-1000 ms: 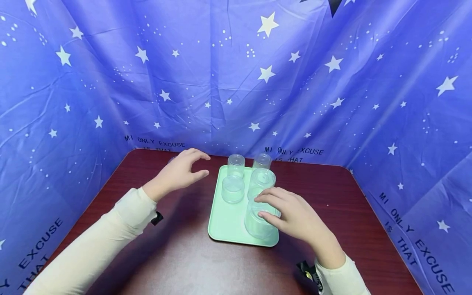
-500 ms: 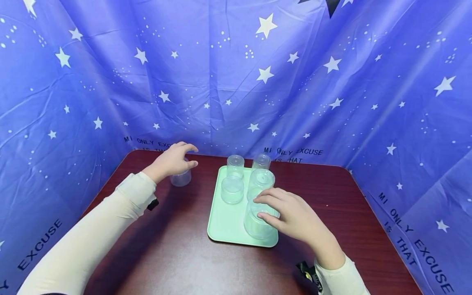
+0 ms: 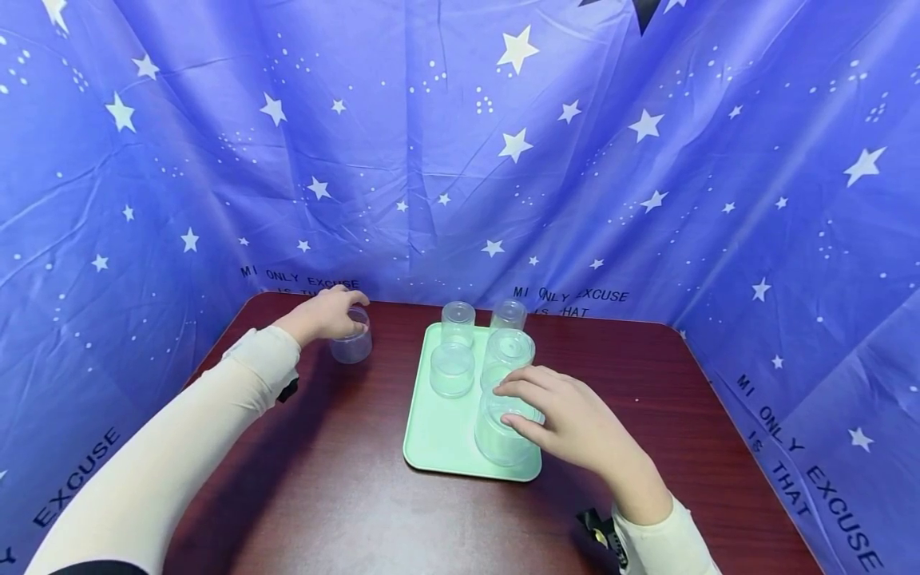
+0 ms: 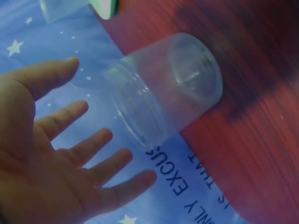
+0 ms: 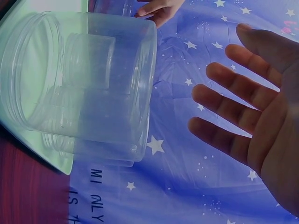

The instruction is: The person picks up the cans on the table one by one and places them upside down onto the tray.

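Observation:
At the back left of the table, a clear plastic jar stands on the wood, its threaded rim up in the left wrist view. My left hand is at its top, overlapping it in the head view; in the left wrist view the fingers are spread just short of the rim. My right hand hovers by a large clear jar at the tray's near right corner. That jar sits rim down, and the right wrist view shows a gap between it and the spread fingers.
A pale green tray lies mid-table on the dark red wooden table. Also on it are a wide low jar, a medium jar and smaller jars toward the back. A blue starry cloth hangs around the table edges.
My left hand has moved left, away from the tray side, and then down to the top of the lone jar. The right hand has stayed in place.

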`<state>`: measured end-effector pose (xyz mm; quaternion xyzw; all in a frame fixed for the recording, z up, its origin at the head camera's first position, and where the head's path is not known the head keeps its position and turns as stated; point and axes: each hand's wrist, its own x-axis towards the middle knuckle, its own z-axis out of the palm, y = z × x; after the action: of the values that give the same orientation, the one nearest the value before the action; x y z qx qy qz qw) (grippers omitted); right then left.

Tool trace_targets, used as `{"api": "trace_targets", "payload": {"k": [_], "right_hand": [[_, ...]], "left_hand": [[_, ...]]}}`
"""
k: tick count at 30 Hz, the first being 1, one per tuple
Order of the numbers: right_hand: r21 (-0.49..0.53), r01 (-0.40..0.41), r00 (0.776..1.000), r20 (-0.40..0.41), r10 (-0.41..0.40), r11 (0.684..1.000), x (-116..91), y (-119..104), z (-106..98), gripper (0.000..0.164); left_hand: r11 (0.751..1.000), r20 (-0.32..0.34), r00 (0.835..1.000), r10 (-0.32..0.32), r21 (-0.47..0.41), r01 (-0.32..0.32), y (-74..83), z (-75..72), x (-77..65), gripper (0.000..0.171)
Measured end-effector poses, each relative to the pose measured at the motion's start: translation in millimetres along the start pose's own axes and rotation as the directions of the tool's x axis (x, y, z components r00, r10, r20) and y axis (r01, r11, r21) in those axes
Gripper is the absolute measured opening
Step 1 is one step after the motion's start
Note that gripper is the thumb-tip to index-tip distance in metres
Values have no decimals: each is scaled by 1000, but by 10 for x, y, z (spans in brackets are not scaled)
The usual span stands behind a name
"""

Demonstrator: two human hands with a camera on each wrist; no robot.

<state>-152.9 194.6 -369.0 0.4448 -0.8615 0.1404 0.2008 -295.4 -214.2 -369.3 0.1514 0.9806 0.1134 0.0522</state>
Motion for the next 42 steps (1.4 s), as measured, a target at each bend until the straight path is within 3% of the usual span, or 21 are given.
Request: {"api": "trace_targets", "payload": {"k": [5, 21, 35, 42], "right_hand": [[7, 8, 1000, -14, -8, 1000, -9, 4, 1, 33], [17, 29, 999, -20, -29, 999, 8, -2, -3, 31], [14, 12, 1000, -5, -12, 1000, -4, 6, -11, 29], [30, 20, 1000, -11, -20, 999, -6, 12, -13, 29]], "left_hand": [[997, 26, 1000, -9, 71, 8, -12, 27, 51, 57], [998, 84, 996, 0, 61, -5, -16, 41, 135, 61], [997, 91, 996, 21, 73, -27, -13, 32, 187, 55], [997, 110, 994, -2, 75, -6, 18, 30, 195, 53]]}}
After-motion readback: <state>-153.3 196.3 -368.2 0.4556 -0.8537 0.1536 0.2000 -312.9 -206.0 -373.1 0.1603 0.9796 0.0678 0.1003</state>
